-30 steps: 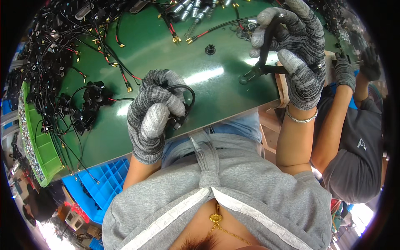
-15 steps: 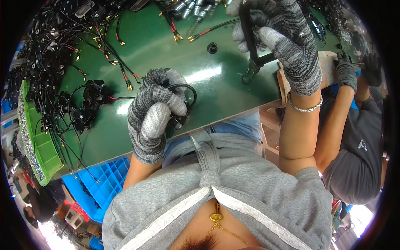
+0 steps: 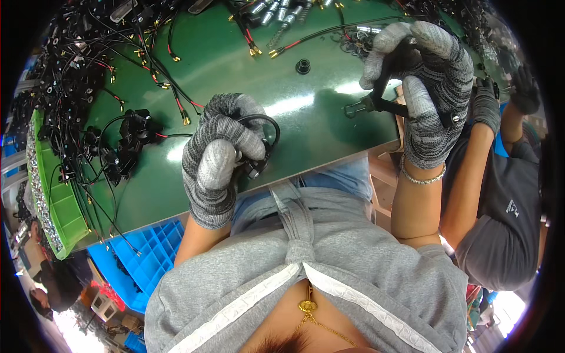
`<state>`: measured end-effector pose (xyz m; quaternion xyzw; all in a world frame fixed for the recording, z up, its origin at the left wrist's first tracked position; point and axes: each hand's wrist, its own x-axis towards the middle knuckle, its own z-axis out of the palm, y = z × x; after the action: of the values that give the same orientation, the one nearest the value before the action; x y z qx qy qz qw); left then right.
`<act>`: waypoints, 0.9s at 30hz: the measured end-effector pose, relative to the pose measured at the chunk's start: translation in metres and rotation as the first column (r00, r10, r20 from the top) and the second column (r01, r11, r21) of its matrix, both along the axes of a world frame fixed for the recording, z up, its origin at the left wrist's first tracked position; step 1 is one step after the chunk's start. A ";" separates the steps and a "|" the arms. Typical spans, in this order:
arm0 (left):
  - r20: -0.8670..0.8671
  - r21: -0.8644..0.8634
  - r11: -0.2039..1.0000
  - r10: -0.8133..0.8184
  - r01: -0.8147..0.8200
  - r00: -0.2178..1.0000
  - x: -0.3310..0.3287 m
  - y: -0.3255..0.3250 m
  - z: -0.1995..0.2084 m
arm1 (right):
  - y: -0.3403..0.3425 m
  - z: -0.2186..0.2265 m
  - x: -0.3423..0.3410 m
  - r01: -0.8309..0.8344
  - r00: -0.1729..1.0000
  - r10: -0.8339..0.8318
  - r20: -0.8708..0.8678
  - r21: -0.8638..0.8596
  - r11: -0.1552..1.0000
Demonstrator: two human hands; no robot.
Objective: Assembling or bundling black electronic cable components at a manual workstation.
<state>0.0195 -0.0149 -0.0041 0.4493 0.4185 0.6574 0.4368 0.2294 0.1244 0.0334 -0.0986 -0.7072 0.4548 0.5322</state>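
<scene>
My left hand (image 3: 220,162), in a grey striped knit glove, is closed round a black cable part (image 3: 275,134). The cable loops out past the fingers, and a dark fitting with a metal end shows below them; the palm hides the rest. On the right, my gloved right hand (image 3: 438,97) grips a black angled bracket (image 3: 382,91) above the table. A forked, see-through or shiny end (image 3: 356,109) sticks out of the bracket to the left, and bolt-like metal bits show near the fingers. Between the hands, farther back, a small black bushing (image 3: 302,66) sits on the green table (image 3: 329,138).
Tangled black cables (image 3: 76,65) with gold-coloured terminals cover the left side. Metal spring parts (image 3: 283,16) lie at the back. A green tray (image 3: 66,220) stands at the left edge, above a blue crate (image 3: 150,256). At the right, a co-worker's gloved hand (image 3: 486,109) is close to mine.
My right hand has come toward me and turned, swinging the bracket so its forked end points left instead of down. My left hand has hardly moved.
</scene>
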 end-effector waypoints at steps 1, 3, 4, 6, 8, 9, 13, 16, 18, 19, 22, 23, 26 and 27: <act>0.056 -0.004 1.000 0.009 -0.009 0.998 0.001 0.000 0.000 | 0.000 -0.001 0.000 -0.005 1.000 0.005 -0.028 -0.011 1.000; 0.004 0.007 1.000 0.000 0.000 1.000 -0.003 0.004 -0.003 | 0.000 -0.004 -0.001 -0.034 0.996 0.031 -0.089 -0.029 0.999; -0.044 0.017 1.000 -0.015 0.016 0.999 -0.005 0.004 -0.003 | 0.001 -0.006 0.000 -0.054 0.992 0.050 -0.119 -0.037 0.998; -0.007 -0.032 0.999 -0.006 0.006 1.000 -0.001 0.002 0.006 | -0.003 -0.005 0.001 -0.058 0.992 0.052 -0.116 -0.050 0.997; 0.074 -0.033 0.999 -0.023 0.025 0.997 -0.003 0.003 0.005 | -0.005 -0.006 0.001 -0.060 0.994 0.059 -0.089 -0.017 0.998; 0.035 -0.017 0.999 -0.036 0.036 0.999 -0.004 0.003 0.004 | -0.006 -0.008 0.003 -0.073 0.993 0.071 -0.097 -0.022 0.997; 0.039 -0.015 0.999 -0.039 0.039 0.998 -0.006 0.002 -0.001 | -0.007 -0.007 0.001 -0.011 0.997 0.005 -0.073 -0.081 0.997; 0.053 -0.014 0.999 -0.044 0.044 0.998 -0.006 0.002 0.003 | -0.007 -0.002 0.000 -0.062 0.994 0.050 -0.097 -0.126 0.990; 0.066 -0.019 0.997 -0.071 0.072 0.995 -0.007 0.003 0.001 | -0.007 -0.002 0.000 -0.073 0.997 0.068 -0.043 -0.126 0.989; 0.078 -0.020 0.995 -0.100 0.101 0.992 -0.007 0.003 0.000 | -0.008 -0.003 0.002 -0.072 0.997 0.067 -0.041 -0.127 0.989; 0.065 -0.011 0.995 -0.098 0.098 0.993 -0.010 0.000 -0.002 | -0.013 -0.008 0.005 -0.023 0.998 0.030 0.056 -0.116 0.993; 0.071 -0.008 0.994 -0.104 0.105 0.992 -0.010 0.001 -0.003 | -0.014 -0.003 0.007 -0.011 0.995 0.023 0.100 -0.122 0.992; 0.039 0.024 0.990 -0.140 0.139 0.989 -0.009 0.004 -0.003 | -0.017 0.006 0.004 0.000 0.989 0.018 0.148 -0.116 0.993; 0.097 -0.056 0.991 -0.114 0.120 0.989 -0.007 0.003 0.001 | -0.019 0.007 0.001 -0.008 0.989 0.024 0.147 -0.108 0.994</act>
<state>0.0126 -0.0121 -0.0031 0.4283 0.3907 0.6377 0.5073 0.2303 0.1056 0.0407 -0.1548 -0.7202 0.4877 0.4685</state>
